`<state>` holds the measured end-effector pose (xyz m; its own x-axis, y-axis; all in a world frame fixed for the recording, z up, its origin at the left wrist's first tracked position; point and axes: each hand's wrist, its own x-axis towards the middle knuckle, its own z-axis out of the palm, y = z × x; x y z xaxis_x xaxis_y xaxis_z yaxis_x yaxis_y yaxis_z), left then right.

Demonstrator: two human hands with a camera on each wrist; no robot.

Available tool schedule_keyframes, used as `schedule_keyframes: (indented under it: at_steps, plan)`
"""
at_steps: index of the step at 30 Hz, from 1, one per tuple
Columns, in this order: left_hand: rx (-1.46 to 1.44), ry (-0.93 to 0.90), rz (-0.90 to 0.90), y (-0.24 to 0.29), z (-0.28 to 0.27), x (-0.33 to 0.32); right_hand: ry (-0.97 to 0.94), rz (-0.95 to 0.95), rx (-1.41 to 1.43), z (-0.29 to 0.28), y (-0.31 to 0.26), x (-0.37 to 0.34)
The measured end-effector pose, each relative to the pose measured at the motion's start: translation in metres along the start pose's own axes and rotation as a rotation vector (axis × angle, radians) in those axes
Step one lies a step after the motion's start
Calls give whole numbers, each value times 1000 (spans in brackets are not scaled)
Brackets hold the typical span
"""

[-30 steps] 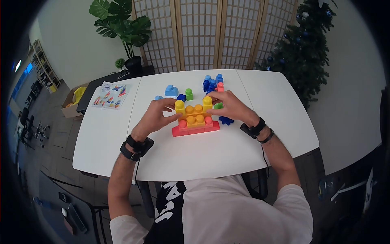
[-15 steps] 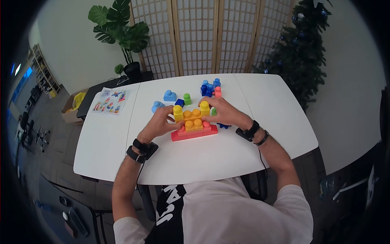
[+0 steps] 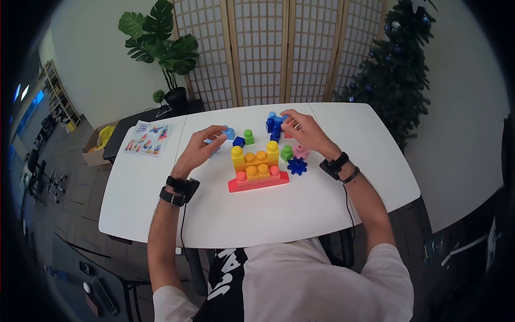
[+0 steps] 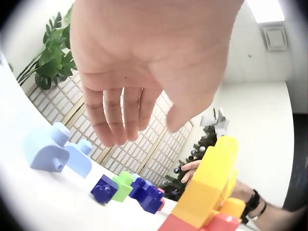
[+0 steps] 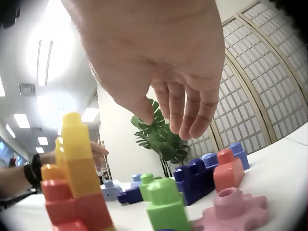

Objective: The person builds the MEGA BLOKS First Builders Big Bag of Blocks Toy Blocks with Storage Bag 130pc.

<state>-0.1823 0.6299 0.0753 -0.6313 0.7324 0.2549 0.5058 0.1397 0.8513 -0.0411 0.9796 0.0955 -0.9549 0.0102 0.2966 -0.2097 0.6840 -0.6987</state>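
Observation:
A built-up stack of toy building blocks (image 3: 256,160) stands upright mid-table, with a red base (image 3: 259,185), orange blocks above it and a yellow block at each end. My left hand (image 3: 201,148) hovers to the left of the stack, over light blue blocks (image 4: 42,149), its fingers loosely bent around nothing. On the other side, my right hand (image 3: 308,132) is raised near a dark blue cluster of blocks (image 5: 193,179) and a red block (image 5: 228,171); it holds nothing. Below it lie a green block (image 5: 166,204) and a pink gear piece (image 5: 236,211).
A dark blue gear (image 3: 296,166) lies right of the stack. Behind the stack sit a small dark blue block (image 3: 238,141) and another green block (image 3: 248,137). A printed sheet (image 3: 147,139) rests at the table's back left. Cables run from both wrists.
Both hands have let go of the block stack and moved up and outward, left hand to the left, right hand to the right and back. The stack now stands by itself.

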Motion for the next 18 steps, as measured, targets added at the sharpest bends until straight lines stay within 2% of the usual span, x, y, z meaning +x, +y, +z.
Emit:
schedule_keyframes:
  at_steps: [1,2,3,4,6,7,10,11,15,17,18]
  plan:
    - [154,23,29,-4,0,7,1,-4,-3,4,8,5]
    - [310,50,56,-4,0,11,24,-30,-142,10,18,12]
    - [362,41,66,-6,4,15,47,-57,-280,16,28,18]
    - [366,49,69,-15,9,20,48,-66,-281,21,29,23]
    - [813,87,280,-37,23,26,21,-122,-415,32,29,24]
    - [812,36,187,-33,28,27,17,-166,-431,36,30,23]
    - [905,-51,179,-29,34,25,0,-151,-415,41,31,21]
    - [897,-14,214,-31,36,23,21,-191,-434,41,30,19]
    - [845,-5,184,-24,41,14,-3,-156,-430,37,27,13]
    - [804,-10,64,-25,43,13,-19,-99,-378,34,24,10]
    - [805,-8,64,-25,43,11,-19,-101,-378,34,25,10]
